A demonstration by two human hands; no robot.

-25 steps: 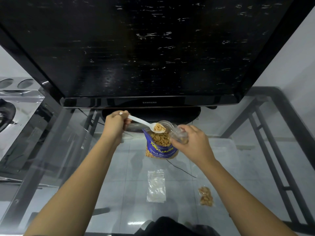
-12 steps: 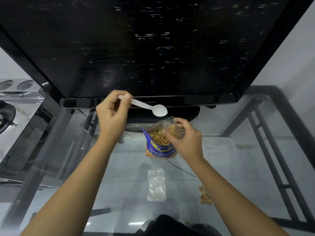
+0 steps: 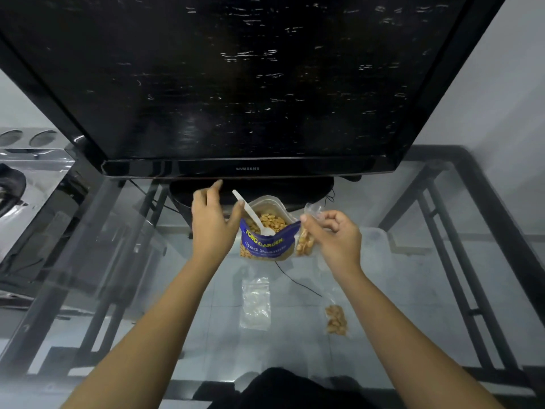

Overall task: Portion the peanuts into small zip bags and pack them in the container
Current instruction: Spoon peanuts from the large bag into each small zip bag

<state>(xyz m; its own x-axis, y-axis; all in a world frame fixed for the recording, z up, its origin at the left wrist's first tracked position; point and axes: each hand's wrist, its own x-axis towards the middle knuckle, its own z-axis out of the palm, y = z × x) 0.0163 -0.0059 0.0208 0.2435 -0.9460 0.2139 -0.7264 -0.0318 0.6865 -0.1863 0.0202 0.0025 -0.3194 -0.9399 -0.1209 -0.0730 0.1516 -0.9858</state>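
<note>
Two bare hands reach forward over a glass bench [image 3: 413,290], seen from a head camera looking down. A blue peanut bag [image 3: 265,247] stands open on the bench between the hands, with peanuts [image 3: 269,221] visible inside its mouth. A white plastic spoon [image 3: 252,214] sits in the bag, bowl down among the nuts, handle leaning up and to the left. The left hand [image 3: 212,222] is just left of the bag, its grip wide, fingers loosely spread and holding nothing; the thumb is close to the spoon handle, but contact cannot be told. The right hand [image 3: 334,239] is just right of the bag, its grip pinching the top of a small zip bag [image 3: 305,242], which hangs part-filled with peanuts and touches the blue bag's side. Nearer the person, an empty zip bag [image 3: 256,302] lies flat on the bench. To its right, apart from it, lies a filled zip bag [image 3: 336,320]. A large black television [image 3: 250,84] fills the upper view.
</note>
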